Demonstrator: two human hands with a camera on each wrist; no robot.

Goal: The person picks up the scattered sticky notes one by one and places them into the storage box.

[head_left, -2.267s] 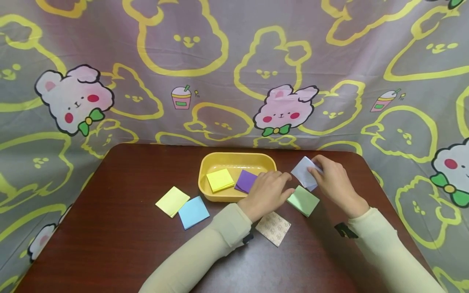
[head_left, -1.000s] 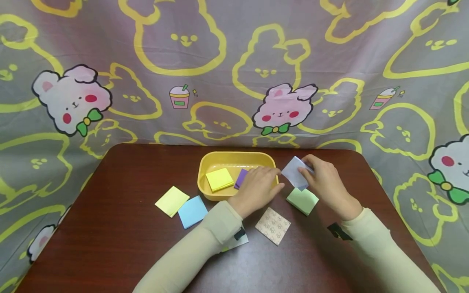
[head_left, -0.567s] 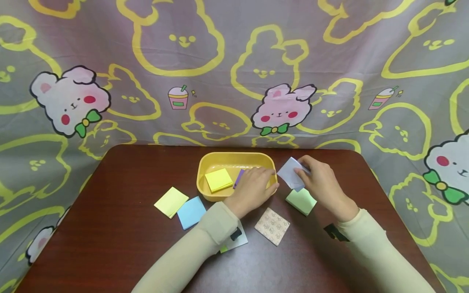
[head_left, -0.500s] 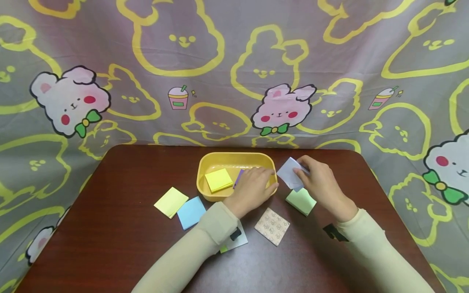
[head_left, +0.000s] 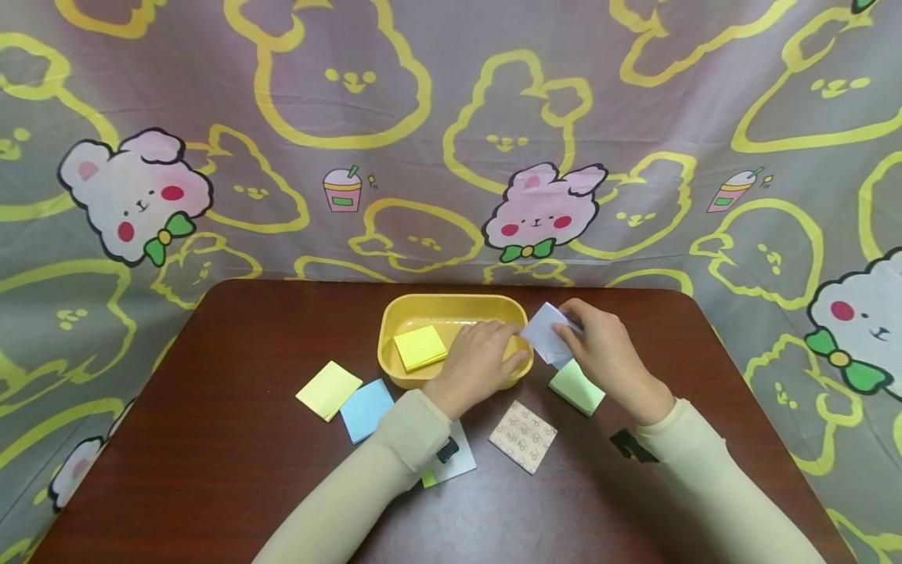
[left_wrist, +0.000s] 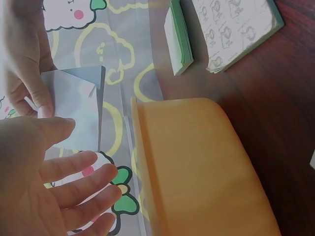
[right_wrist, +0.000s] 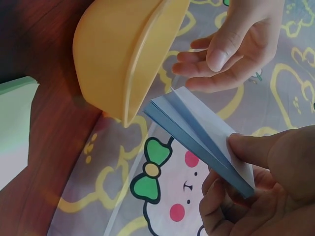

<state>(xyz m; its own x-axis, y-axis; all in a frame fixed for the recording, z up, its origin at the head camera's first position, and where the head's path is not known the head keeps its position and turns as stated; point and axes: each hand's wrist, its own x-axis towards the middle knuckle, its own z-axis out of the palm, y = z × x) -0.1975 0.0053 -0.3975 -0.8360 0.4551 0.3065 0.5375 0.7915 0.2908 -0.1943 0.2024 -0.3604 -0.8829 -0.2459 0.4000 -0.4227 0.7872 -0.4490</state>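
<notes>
My right hand (head_left: 609, 352) pinches a pale lavender-blue sticky note pad (head_left: 544, 332) between thumb and fingers, raised beside the right end of a yellow plastic container (head_left: 524, 313). In the right wrist view the pad (right_wrist: 197, 132) is tilted and its sheets part slightly along one edge. My left hand (head_left: 474, 364) hovers over the container's right half, palm down, holding nothing. Its loosely spread fingers (left_wrist: 83, 189) come near the held pad in the left wrist view. Inside the container a bright yellow pad (head_left: 421, 348) lies at the left.
A green pad (head_left: 578, 388) and a patterned beige pad (head_left: 524, 437) lie in front of the container. Left of them are a pale yellow pad (head_left: 329, 390), a blue pad (head_left: 366, 411) and a whitish pad (head_left: 458, 462) partly under the left sleeve. A patterned cloth (head_left: 423, 157) hangs behind the table.
My right hand has carried the lavender-blue pad leftward to the container's right end. My left hand has drifted left too, now hiding the purple pad inside and uncovering the whitish pad.
</notes>
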